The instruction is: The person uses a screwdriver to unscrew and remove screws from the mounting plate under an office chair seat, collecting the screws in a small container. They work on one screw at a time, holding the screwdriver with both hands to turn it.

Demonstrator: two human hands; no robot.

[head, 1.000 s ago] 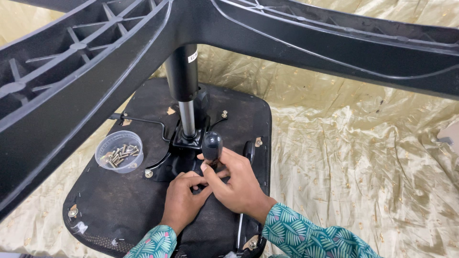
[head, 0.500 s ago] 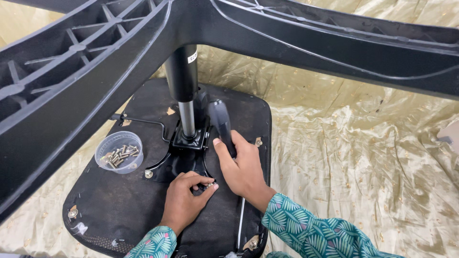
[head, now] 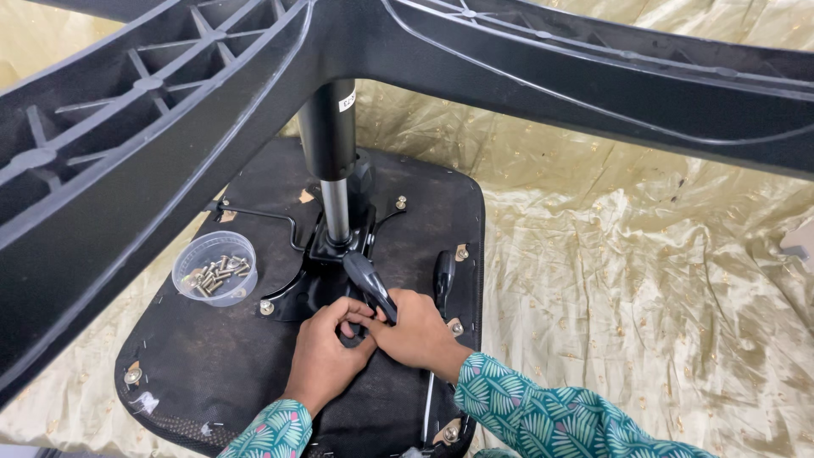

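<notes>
The black lever handle juts up at a slant from the metal mechanism plate bolted to the middle of the upturned seat underside, just below the foot of the gas cylinder. Its lower end runs down between the two hands, so the thing worked on sits at the fingertips rather than in a palm. The right hand has thumb and forefinger pressed together on the base of the lever; the left hand curls its fingers around a small black part directly beneath, though what exactly it pinches is hidden. The risk, as I judge it, lies in the tight space: a slip could catch fingers between lever and plate, or drop a small fastener into the mechanism. The five-armed chair base looms overhead on the cylinder, and a hard tug might rock it. A clear plastic cup of screws stands near the seat's left edge, within reach of a careless elbow, and a second black lever lies toward the right edge. Gold fabric covers the floor around.
</notes>
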